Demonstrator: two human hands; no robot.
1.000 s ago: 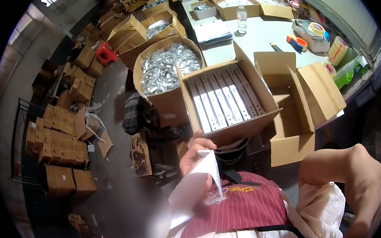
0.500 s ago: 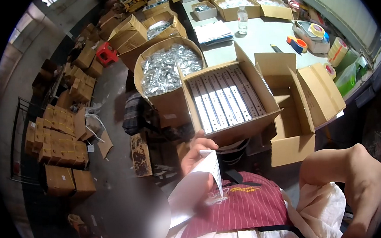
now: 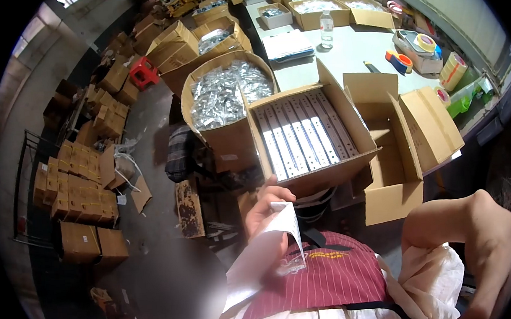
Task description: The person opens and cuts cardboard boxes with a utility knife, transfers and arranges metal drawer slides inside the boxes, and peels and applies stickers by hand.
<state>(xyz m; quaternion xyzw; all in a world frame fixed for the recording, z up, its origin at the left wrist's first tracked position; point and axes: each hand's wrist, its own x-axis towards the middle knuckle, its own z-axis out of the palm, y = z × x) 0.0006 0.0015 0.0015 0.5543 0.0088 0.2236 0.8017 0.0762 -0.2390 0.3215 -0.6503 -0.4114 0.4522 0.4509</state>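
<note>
My left hand (image 3: 266, 213) is at the lower middle, its fingers curled round a white folded paper (image 3: 284, 219) with faint print on one face. Below the paper, against the dark red striped apron (image 3: 328, 273), is a small clear plastic piece (image 3: 293, 264). Just beyond this hand stands an open carton (image 3: 328, 175) holding a row of long metal parts (image 3: 301, 135) with small holes. At the lower right my right arm (image 3: 492, 243) is bent; its hand lies outside the picture.
Right of the carton is an open, flapped box (image 3: 395, 206). A large round-sided carton (image 3: 224, 141) of bagged parts stands behind left. The table (image 3: 343, 52) bears a bottle (image 3: 326, 30), papers and tape rolls. Boxes (image 3: 77, 198) are stacked left; a grey blur covers the lower left.
The left hand and paper appear slightly farther right. The paper's lower part has shifted a little. The view of the cartons has moved very slightly.
</note>
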